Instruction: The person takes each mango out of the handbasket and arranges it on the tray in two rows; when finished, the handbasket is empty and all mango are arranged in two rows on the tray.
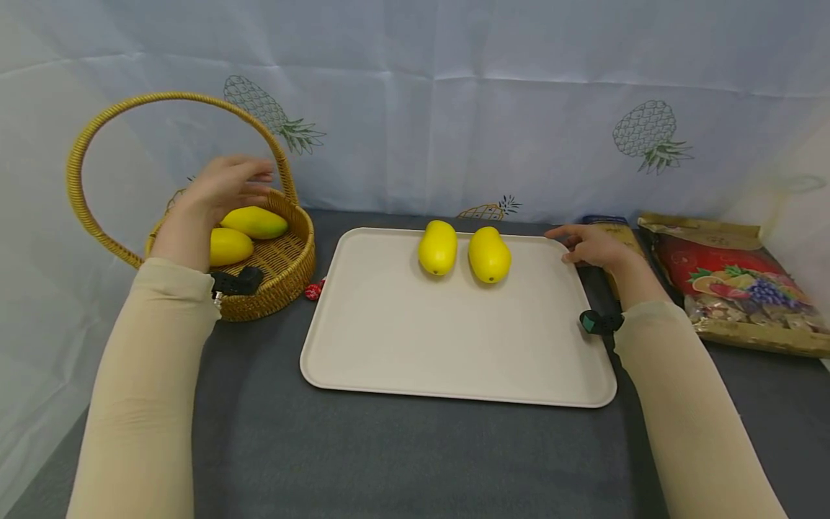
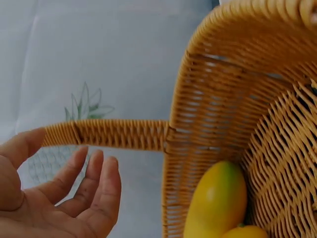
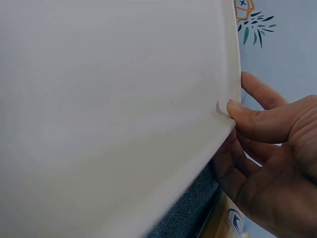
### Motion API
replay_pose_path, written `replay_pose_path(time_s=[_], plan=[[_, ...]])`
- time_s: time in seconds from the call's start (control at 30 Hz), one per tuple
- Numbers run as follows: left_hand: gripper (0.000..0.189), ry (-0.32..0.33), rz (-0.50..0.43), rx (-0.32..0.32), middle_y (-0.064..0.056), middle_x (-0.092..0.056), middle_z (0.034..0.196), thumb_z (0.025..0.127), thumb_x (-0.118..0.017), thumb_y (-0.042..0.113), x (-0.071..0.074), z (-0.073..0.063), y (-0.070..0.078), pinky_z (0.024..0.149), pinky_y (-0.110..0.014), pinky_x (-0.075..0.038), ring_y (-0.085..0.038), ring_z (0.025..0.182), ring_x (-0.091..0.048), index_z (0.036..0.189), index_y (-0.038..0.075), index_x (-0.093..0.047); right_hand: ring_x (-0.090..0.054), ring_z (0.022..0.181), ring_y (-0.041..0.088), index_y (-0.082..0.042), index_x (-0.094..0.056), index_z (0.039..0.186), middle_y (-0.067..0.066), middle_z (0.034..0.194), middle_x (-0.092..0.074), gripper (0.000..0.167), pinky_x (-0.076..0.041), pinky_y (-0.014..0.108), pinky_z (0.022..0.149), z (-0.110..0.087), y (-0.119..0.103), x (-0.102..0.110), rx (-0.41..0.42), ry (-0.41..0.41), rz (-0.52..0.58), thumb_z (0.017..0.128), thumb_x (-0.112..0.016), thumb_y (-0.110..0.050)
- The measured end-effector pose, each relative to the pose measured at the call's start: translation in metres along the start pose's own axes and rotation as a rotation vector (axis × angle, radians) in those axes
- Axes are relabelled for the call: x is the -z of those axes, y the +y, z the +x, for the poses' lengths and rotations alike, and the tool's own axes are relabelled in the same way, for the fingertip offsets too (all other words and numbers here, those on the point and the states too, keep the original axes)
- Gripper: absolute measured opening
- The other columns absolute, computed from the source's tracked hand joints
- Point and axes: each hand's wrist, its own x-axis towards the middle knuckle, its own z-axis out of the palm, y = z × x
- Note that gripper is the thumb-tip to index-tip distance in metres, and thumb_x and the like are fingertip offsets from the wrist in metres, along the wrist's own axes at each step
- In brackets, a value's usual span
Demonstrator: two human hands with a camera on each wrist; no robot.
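My left hand (image 1: pixel 227 186) is raised over the wicker basket (image 1: pixel 300 252), beside its tall handle (image 1: pixel 175 96), holding nothing. In the left wrist view its fingers (image 2: pixel 111 183) are spread and slightly bent. Inside the basket lie yellow mangoes (image 1: pixel 256 223), one with a green tinge. At the far right corner of the beige tray (image 1: pixel 454 339), my right hand (image 1: pixel 599 249) pinches the rim, with the thumb (image 3: pixel 252 121) on top and other fingers outside and below. Two yellow oval fruits (image 1: pixel 437 248) (image 1: pixel 489 255) lie side by side near the tray's far edge.
A red and gold snack bag (image 1: pixel 746 281) lies at the right, beside another package (image 1: pixel 619 234) partly behind my right hand. A small red wrapped piece (image 1: pixel 314 291) sits between basket and tray. A pale pineapple-print cloth (image 1: pixel 415 130) hangs behind the dark grey tabletop (image 1: pixel 402 454).
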Motion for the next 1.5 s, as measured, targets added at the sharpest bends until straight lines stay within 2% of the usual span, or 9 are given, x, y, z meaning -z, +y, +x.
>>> replay_pose_path(time_s=[0.23, 0.33, 0.4, 0.53, 0.63, 0.87, 1.0, 1.27, 1.5], plan=[[0.076, 0.062, -0.046, 0.042, 0.017, -0.048, 0.111, 0.098, -0.047, 0.051, 0.014, 0.002, -0.015, 0.081, -0.009, -0.051, 0.004, 0.092, -0.055, 0.158, 0.013, -0.019, -0.044, 0.115, 0.043, -0.005, -0.037, 0.151, 0.032, 0.139, -0.038, 0.057, -0.047, 0.058, 0.103, -0.002, -0.001, 0.0, -0.005, -0.003, 0.008, 0.097, -0.054, 0.001], [0.077, 0.097, -0.05, 0.058, 0.016, -0.049, 0.119, 0.098, -0.048, 0.051, 0.017, 0.004, -0.022, 0.096, -0.015, -0.049, 0.005, 0.09, -0.055, 0.159, 0.013, -0.018, -0.045, 0.114, 0.042, -0.005, -0.037, 0.151, 0.032, 0.139, -0.038, 0.057, -0.048, 0.056, 0.101, -0.001, -0.002, 0.0, -0.008, -0.005, 0.009, 0.097, -0.053, 0.001], [0.077, 0.114, -0.04, 0.064, 0.012, -0.047, 0.139, 0.098, -0.047, 0.052, 0.017, 0.005, -0.026, 0.109, -0.022, -0.044, 0.003, 0.098, -0.055, 0.159, 0.014, -0.017, -0.045, 0.114, 0.042, -0.006, -0.037, 0.151, 0.032, 0.14, -0.038, 0.057, -0.048, 0.055, 0.1, -0.001, -0.002, -0.001, -0.013, -0.007, 0.011, 0.097, -0.053, 0.0], [0.079, 0.152, -0.007, 0.08, -0.004, -0.02, 0.166, 0.097, -0.045, 0.055, 0.016, 0.01, -0.031, 0.124, -0.036, -0.031, -0.018, 0.137, -0.045, 0.159, 0.015, -0.018, -0.045, 0.114, 0.041, -0.006, -0.037, 0.151, 0.032, 0.141, -0.038, 0.056, -0.048, 0.055, 0.101, 0.0, -0.003, 0.0, -0.017, -0.012, 0.013, 0.098, -0.054, -0.001], [0.082, 0.172, 0.012, 0.099, -0.004, -0.011, 0.168, 0.095, -0.046, 0.059, 0.016, 0.012, -0.035, 0.127, -0.041, -0.025, -0.029, 0.153, -0.023, 0.159, 0.016, -0.019, -0.045, 0.115, 0.042, -0.006, -0.037, 0.151, 0.032, 0.141, -0.038, 0.056, -0.047, 0.057, 0.102, -0.001, -0.003, 0.0, -0.015, -0.01, 0.008, 0.097, -0.054, -0.001], [0.079, 0.189, 0.114, 0.092, -0.011, -0.004, 0.168, 0.096, -0.047, 0.057, 0.016, 0.017, -0.045, 0.126, -0.055, -0.02, -0.04, 0.154, -0.01, 0.157, 0.012, -0.026, -0.044, 0.12, 0.044, -0.007, -0.037, 0.151, 0.032, 0.142, -0.036, 0.057, -0.045, 0.059, 0.105, -0.001, -0.004, 0.001, -0.022, -0.014, 0.018, 0.097, -0.054, -0.001], [0.075, 0.158, 0.239, 0.045, -0.024, -0.012, 0.165, 0.098, -0.047, 0.05, 0.016, 0.021, -0.051, 0.121, -0.063, -0.022, -0.048, 0.15, -0.015, 0.154, 0.003, -0.03, -0.042, 0.125, 0.046, -0.007, -0.036, 0.152, 0.033, 0.146, -0.034, 0.057, -0.043, 0.061, 0.106, -0.001, -0.003, 0.001, -0.019, -0.018, 0.022, 0.098, -0.053, -0.001], [0.078, 0.008, 0.361, 0.032, -0.029, -0.012, 0.163, 0.099, -0.053, 0.045, 0.018, 0.027, -0.058, 0.118, -0.067, -0.021, -0.053, 0.147, -0.016, 0.158, 0.005, -0.02, -0.046, 0.117, 0.042, -0.006, -0.037, 0.151, 0.032, 0.141, -0.038, 0.057, -0.05, 0.053, 0.1, 0.0, -0.001, 0.001, -0.012, -0.011, 0.018, 0.097, -0.054, 0.0], [0.074, -0.083, 0.604, 0.031, -0.033, -0.012, 0.161, 0.098, -0.056, 0.036, 0.018, 0.028, -0.06, 0.114, -0.071, -0.019, -0.059, 0.143, -0.013, 0.155, 0.002, -0.024, -0.049, 0.106, 0.037, -0.005, -0.04, 0.15, 0.03, 0.132, -0.044, 0.056, -0.053, 0.041, 0.089, -0.001, -0.003, 0.001, 0.0, 0.006, 0.012, 0.096, -0.055, 0.0]])
